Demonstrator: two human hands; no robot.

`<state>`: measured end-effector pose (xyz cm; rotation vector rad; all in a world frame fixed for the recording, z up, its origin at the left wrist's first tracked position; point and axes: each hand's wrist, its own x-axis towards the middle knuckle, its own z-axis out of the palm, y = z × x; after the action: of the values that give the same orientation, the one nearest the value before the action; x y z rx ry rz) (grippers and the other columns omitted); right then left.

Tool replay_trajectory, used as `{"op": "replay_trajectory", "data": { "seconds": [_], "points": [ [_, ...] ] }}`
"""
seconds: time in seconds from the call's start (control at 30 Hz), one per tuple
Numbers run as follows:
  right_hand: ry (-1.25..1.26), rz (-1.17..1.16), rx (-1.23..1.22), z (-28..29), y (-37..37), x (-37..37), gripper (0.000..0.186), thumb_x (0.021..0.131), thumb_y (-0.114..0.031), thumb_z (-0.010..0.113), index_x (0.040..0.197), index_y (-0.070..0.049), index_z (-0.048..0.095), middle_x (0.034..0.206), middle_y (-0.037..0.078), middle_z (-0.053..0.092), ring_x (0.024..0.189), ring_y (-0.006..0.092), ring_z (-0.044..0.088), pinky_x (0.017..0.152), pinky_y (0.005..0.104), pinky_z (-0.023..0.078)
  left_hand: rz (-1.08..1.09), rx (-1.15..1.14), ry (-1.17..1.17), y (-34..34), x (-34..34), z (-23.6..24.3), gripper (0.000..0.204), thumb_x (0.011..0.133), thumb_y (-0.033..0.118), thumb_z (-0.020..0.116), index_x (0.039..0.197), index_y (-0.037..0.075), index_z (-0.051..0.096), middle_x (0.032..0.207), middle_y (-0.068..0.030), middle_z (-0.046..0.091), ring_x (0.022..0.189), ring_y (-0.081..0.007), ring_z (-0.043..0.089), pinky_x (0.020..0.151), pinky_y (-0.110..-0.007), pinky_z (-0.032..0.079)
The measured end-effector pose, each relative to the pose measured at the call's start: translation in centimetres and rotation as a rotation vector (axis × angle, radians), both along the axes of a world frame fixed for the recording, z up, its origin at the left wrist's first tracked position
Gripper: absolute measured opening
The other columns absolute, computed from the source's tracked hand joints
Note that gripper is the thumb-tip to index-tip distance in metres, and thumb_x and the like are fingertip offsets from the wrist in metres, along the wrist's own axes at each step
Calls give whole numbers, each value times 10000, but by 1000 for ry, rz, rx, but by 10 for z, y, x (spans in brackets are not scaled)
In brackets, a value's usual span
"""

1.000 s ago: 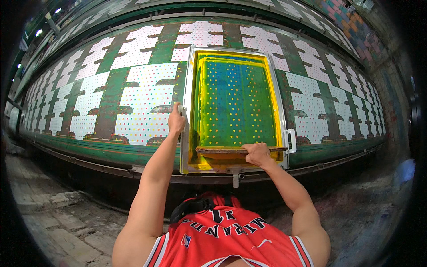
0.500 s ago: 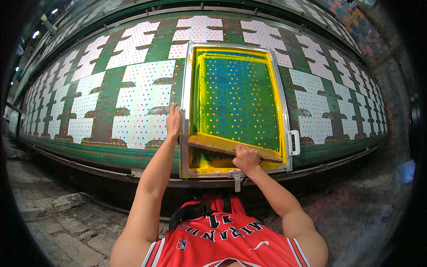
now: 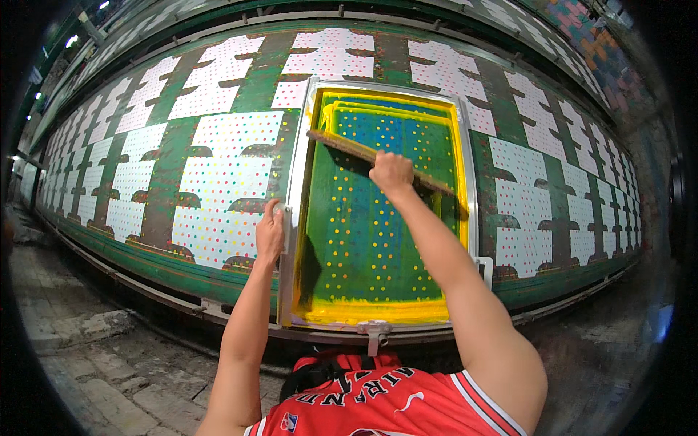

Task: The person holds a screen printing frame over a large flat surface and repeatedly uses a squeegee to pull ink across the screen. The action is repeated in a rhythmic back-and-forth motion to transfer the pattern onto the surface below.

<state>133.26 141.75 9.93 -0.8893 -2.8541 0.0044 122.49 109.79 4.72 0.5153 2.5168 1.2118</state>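
Note:
A metal-framed printing screen point(image 3: 297, 182) lies on the long green table in front of me. Its mesh point(image 3: 378, 251) is green and blue with rows of small dots, and thick yellow ink point(image 3: 363, 312) lines the inner edges. My right hand point(image 3: 391, 174) is closed round a long squeegee point(image 3: 342, 144), which lies slantwise across the upper half of the mesh, its left end farther from me. At the screen's left side my left hand point(image 3: 270, 231) grips the frame edge, fingers partly hidden.
White cut fabric pieces with coloured dots point(image 3: 229, 174) lie in rows on the green table point(image 3: 211, 283), left, right and behind the screen. A white handle point(image 3: 485, 270) juts from the frame's right side, and a metal clamp point(image 3: 374, 336) sits at its near edge. Another table runs beyond.
My right hand has pushed the squeegee from the near end of the mesh to its far half. My left hand stays at the frame's left side. The view has shifted slightly.

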Motion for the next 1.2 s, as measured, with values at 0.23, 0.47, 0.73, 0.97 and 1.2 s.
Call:
{"op": "replay_trajectory", "data": {
  "seconds": [0.23,0.47,0.73,0.97,1.2],
  "points": [
    [53,151,162,-12,125,-27,181,733,-164,620,848,-73,725,773,169,729,701,339,729,627,474,588,27,-53,-30,2,3,7,383,1004,274,517,1354,119,536,837,-232,654,780,-337,650,757,-409,485],
    [-18,257,97,13,191,-52,237,668,-193,632,856,-111,751,775,198,709,764,388,709,709,504,571,6,58,123,4,3,-1,396,992,294,529,1350,125,540,636,-105,471,638,-176,461,623,-368,402],
    [-53,253,47,34,214,-82,247,690,-201,646,883,-95,758,856,214,723,844,379,718,755,493,582,-5,-20,159,5,3,2,432,988,301,532,1385,134,511,583,-112,432,578,-210,446,592,-410,401],
    [-147,281,46,21,224,-86,247,689,-261,676,844,-89,761,857,195,732,815,377,720,724,489,584,11,-84,70,6,3,6,417,977,244,552,1375,121,522,880,-224,676,789,-340,644,762,-425,493],
    [-128,303,-62,28,162,-22,234,661,-231,654,826,-111,769,856,184,733,795,367,722,722,490,585,-3,-70,74,4,5,11,407,975,254,551,1364,137,522,745,-205,629,713,-332,625,706,-442,475]
  ]
}}
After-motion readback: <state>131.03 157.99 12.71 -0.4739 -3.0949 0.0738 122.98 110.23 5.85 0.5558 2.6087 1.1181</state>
